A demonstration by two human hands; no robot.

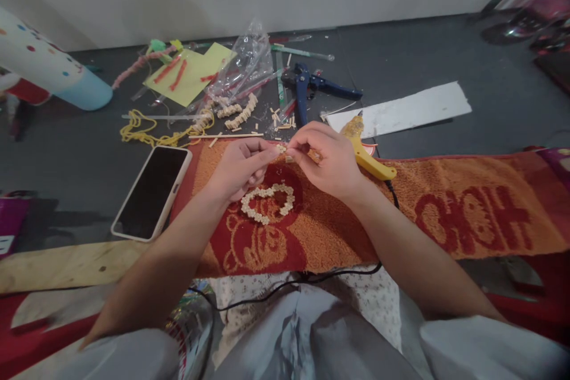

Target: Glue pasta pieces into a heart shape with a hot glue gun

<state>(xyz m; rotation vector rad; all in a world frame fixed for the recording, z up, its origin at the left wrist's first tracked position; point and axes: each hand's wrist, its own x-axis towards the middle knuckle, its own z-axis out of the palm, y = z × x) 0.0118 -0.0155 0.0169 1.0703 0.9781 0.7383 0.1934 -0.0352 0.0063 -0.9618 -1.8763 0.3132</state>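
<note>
Orange towel, two pinches, one tiny piece

Nearest on the towel (329, 237) lies a pale heart-shaped outline (264, 219), flat and apart from the work. Just beyond it, slightly raised, a small pale piece (280, 148) sits between both hands. Thumb and forefinger of the left hand (243, 167) pinch one side; those of the right hand (330, 157) close on the other. Something so small probably wants light, opposed fingertip pressure: enough to hold it square, not enough to skew or snap it. Working low over the towel should soften any drop, and steady wrists would help.

Just beside the right hand rests a yellow glue gun (374, 161); whether it is hot cannot be told, so knuckles are best kept off its nozzle. Farther back on the dark counter (401, 59) are loose cut bits (285, 126), curved pale clusters (244, 114) and blue-handled cutters (303, 89).
</note>
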